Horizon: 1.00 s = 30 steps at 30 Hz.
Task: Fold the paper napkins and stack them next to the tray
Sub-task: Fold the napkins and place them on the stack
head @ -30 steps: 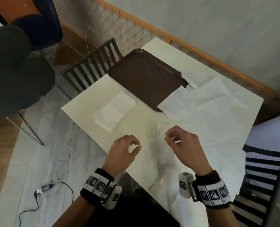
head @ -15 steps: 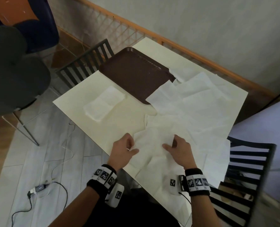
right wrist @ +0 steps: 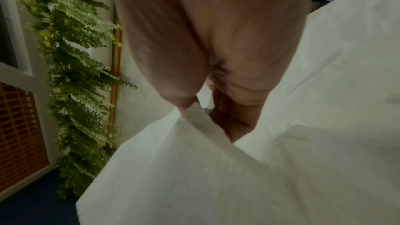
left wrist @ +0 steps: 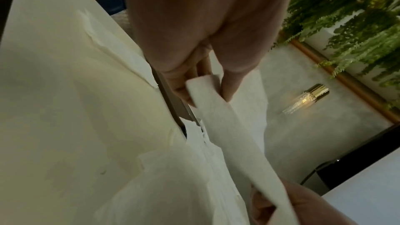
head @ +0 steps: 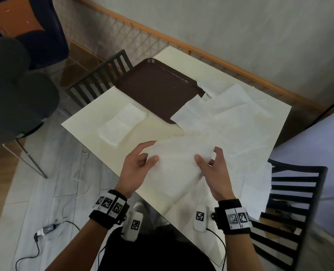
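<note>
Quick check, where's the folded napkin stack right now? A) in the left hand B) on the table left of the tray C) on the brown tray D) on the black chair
B: the folded napkin stack lies on the table just left of the brown tray, off its rim, while both hands pinch a separate unfolded napkin.

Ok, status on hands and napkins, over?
Left hand and right hand pinch one napkin, lifted. Folded stack beside tray. Loose napkins overlap the tray's corner.
</note>
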Available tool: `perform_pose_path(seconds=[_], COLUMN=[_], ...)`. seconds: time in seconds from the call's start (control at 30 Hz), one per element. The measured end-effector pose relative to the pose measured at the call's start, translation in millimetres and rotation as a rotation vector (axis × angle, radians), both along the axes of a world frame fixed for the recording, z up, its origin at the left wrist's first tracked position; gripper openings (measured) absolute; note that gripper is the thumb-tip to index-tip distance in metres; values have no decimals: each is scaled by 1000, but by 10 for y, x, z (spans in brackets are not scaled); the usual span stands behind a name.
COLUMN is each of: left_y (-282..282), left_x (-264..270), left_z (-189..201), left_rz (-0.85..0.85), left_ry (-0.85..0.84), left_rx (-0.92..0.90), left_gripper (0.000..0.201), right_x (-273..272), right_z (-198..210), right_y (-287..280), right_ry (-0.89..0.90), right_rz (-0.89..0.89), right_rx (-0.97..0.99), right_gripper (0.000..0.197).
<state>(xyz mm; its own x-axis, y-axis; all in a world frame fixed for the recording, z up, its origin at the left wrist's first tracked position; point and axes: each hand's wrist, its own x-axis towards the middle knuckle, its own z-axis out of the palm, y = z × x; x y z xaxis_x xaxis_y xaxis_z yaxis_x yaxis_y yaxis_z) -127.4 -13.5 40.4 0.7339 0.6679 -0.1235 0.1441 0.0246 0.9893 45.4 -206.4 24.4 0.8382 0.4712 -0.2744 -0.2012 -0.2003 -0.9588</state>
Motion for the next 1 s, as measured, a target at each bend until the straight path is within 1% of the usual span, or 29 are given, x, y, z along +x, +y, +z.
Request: perform_pose_path(seconds=[0.07, 0.13, 0.23, 0.27, 0.3, 0.33, 0.4, 0.43, 0.47, 0.57, 0.63, 0.73, 0.83, 0.9, 1.0], left_y=[14, 23, 32, 45, 57, 69, 80, 78, 76, 83, 106, 126, 177, 246, 380], left_x=[-20, -47, -56, -60, -65, -73, -86, -89, -92, -84, -64, -41, -21, -23, -32], left_z=[-38, -20, 43, 46, 45, 37, 70, 98, 128, 183, 188, 195, 185, 151, 90], left_rz=[8, 20, 36, 27, 11, -1, -2, -2, 4, 85, 149, 200, 231, 238, 231], left_ry=[12, 42, 74, 80, 82, 80, 66, 58, 50, 24, 25, 35, 33, 33, 87], left_rx=[3, 45, 142, 170, 190, 192, 155, 149, 155, 159, 186, 232, 270, 363, 589], left_gripper=[43, 41, 38, 37, 38, 38, 31, 25, 24, 29, 24, 15, 12, 13, 12], right_x=[-10, -24, -48, -52, -53, -59, -46, -37, -25, 5, 30, 66, 114, 158, 244], right_z=[35, 139, 287, 317, 333, 356, 365, 381, 395, 427, 421, 439, 428, 394, 341], right_y=[26, 31, 1, -7, -10, -16, -6, 5, 19, 90, 147, 244, 344, 419, 505], right_ry=[8, 35, 66, 56, 38, 14, -28, -35, -40, -94, -154, -251, -263, -294, -462], right_rz=[-46, -31, 85, 127, 156, 176, 196, 204, 215, 236, 219, 205, 212, 225, 278], right_rx=[-4, 26, 101, 104, 103, 103, 93, 91, 92, 67, 23, -59, -90, -124, -277], right_gripper=[54, 62, 80, 83, 81, 74, 56, 50, 47, 40, 36, 35, 33, 30, 35])
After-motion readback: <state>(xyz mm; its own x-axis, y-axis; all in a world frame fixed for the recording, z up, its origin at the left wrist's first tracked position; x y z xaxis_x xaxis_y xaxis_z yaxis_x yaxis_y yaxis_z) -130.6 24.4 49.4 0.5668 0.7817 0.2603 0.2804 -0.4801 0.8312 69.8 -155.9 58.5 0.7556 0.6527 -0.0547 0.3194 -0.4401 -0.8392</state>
